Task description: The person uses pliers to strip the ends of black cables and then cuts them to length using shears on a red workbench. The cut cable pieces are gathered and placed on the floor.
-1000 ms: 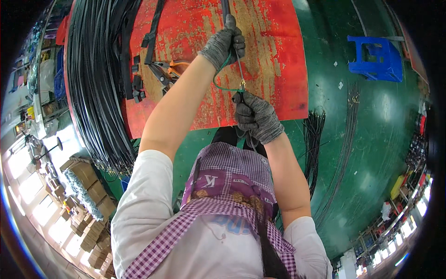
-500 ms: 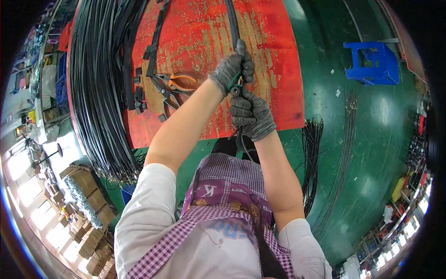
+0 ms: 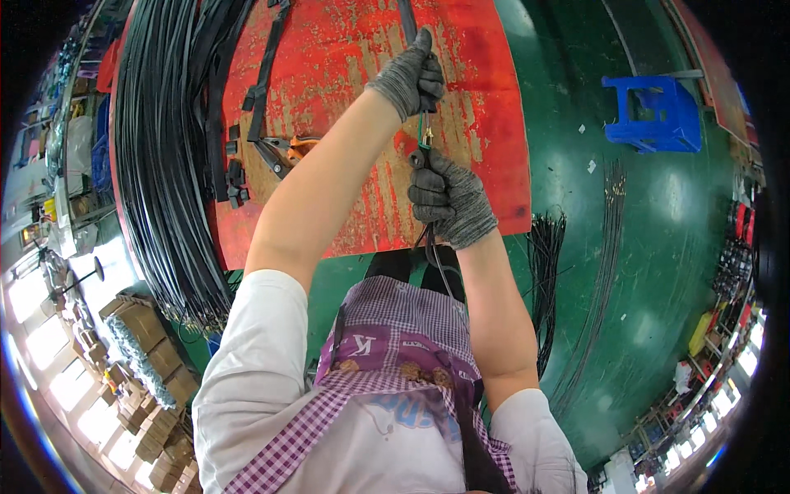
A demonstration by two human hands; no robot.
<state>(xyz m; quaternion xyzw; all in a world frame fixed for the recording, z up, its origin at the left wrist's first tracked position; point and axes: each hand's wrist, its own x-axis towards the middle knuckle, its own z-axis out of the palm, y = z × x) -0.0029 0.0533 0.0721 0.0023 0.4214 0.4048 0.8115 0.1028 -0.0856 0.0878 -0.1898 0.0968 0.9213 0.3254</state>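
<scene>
Over the red, worn tabletop (image 3: 329, 66), my gloved left hand (image 3: 406, 78) is closed around a black flat strip (image 3: 407, 18) that runs up to the far edge. Below it, near the table's front edge, my gloved right hand (image 3: 448, 200) is closed on thin black cables (image 3: 429, 247) whose tails hang toward my apron. Between the hands, a thin green wire and small brass-coloured ends (image 3: 427, 136) stand out from the right fist. What lies inside both fists is hidden. Orange-handled pliers (image 3: 302, 147) lie left of the hands, partly behind my left forearm.
A thick bundle of long black cables (image 3: 160, 156) covers the table's left side. Black strips (image 3: 265, 74) and small black pieces (image 3: 234, 177) lie beside it. To the right are a hanging cable bundle (image 3: 545, 263), cables on the green floor (image 3: 607, 222) and a blue stool (image 3: 656, 113).
My left hand has slid up and away along the strip, widening the gap to the right hand and baring the brass ends. My right hand has barely moved. The view has shifted slightly.
</scene>
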